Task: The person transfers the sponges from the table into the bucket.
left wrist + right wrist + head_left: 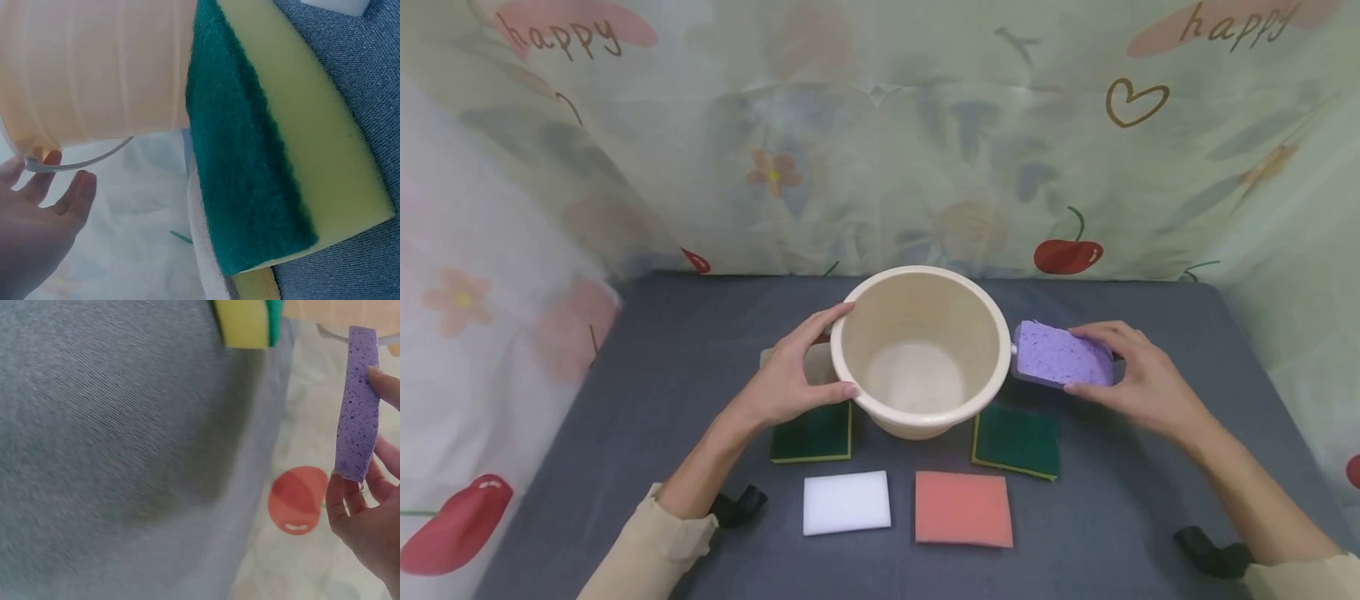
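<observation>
Grey cloth covered the table [625, 400]; the bucket [922, 350] stood mid-table. My left hand [790, 375] cupped its rim to steady it — fingers curled round. My right hand [1138, 379] pinched the purple sponge [1058, 357] just beside it — lifted clear.

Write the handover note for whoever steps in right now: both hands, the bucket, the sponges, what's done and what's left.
Left hand: fingers curved around the cream bucket at its left rim, steadying it.
Right hand: pinches the purple sponge by its edges, just right of the bucket rim, above the cloth.
On the grey cloth: two green scouring sponges beside the bucket base, a white sponge and a pink sponge nearer the person.
Done: purple sponge picked up. The bucket looks empty.
Left, probably: purple sponge into the bucket; four sponges untouched.
</observation>
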`<action>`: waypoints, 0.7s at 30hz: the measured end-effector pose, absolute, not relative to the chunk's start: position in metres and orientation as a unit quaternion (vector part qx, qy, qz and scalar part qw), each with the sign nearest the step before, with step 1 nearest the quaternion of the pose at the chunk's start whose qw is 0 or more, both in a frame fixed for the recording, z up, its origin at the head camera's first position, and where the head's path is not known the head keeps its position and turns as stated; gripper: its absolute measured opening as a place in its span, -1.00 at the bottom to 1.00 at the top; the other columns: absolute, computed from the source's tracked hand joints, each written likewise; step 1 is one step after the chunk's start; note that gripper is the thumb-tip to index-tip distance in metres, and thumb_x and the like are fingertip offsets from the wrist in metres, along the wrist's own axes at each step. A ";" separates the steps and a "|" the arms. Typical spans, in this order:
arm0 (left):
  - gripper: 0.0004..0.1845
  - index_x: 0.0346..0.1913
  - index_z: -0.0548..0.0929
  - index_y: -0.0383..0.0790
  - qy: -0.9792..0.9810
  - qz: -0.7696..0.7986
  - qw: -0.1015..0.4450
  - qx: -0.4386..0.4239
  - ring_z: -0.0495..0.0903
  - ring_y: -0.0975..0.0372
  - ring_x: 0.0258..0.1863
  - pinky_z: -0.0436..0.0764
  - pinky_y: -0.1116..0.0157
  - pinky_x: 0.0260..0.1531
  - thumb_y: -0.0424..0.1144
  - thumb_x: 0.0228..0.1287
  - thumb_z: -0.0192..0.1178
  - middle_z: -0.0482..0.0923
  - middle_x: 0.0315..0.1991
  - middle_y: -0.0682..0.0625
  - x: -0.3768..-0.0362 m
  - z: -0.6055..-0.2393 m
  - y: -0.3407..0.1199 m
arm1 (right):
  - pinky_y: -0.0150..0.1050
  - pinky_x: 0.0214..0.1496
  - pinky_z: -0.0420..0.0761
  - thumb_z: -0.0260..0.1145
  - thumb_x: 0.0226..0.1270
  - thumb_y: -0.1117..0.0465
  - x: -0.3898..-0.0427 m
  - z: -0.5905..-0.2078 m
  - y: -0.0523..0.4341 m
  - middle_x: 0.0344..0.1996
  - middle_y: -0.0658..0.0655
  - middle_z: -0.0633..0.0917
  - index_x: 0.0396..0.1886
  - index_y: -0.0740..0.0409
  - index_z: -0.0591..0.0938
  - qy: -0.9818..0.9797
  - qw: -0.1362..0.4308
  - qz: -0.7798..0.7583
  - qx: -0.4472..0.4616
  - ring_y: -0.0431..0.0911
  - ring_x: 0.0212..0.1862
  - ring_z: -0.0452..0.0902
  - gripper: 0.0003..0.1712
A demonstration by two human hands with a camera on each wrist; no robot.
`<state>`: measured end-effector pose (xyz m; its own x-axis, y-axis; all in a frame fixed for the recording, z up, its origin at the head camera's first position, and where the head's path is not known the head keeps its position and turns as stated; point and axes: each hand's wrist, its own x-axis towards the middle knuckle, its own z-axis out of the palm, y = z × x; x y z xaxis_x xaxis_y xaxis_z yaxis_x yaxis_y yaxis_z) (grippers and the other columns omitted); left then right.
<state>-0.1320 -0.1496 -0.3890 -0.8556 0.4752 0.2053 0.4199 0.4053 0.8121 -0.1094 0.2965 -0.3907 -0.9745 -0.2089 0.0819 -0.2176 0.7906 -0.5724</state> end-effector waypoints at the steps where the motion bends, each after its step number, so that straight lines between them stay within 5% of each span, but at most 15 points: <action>1: 0.00 0.53 0.22 0.12 0.839 0.475 0.031 0.265 0.34 0.20 0.31 0.43 -0.04 0.23 -0.06 0.03 0.54 0.28 0.43 0.09 -0.132 -0.389 -0.150 | 0.27 0.03 0.41 0.63 0.00 -0.02 -0.109 -0.388 0.297 0.16 0.26 0.49 0.27 0.15 0.54 -0.946 0.010 0.303 0.114 0.23 0.16 0.33 -0.17; 12: 0.01 0.54 0.19 0.14 0.833 0.484 0.050 0.263 0.38 0.19 0.26 0.49 -0.03 0.17 0.00 0.04 0.53 0.23 0.45 0.12 -0.133 -0.390 -0.151 | -0.47 -0.09 0.33 0.67 -0.06 0.10 -0.102 -0.359 0.300 0.15 0.18 0.50 0.27 0.09 0.56 -0.944 0.054 0.302 0.121 0.11 0.06 0.38 -0.18; 21: 0.01 0.54 0.19 0.10 0.816 0.507 0.054 0.271 0.41 0.12 0.23 0.49 -0.05 0.19 -0.05 0.06 0.53 0.24 0.44 0.06 -0.132 -0.391 -0.150 | -0.55 -0.08 0.28 0.67 -0.06 0.10 -0.099 -0.344 0.294 0.18 0.16 0.50 0.29 0.03 0.56 -0.941 0.055 0.314 0.115 0.09 0.08 0.38 -0.16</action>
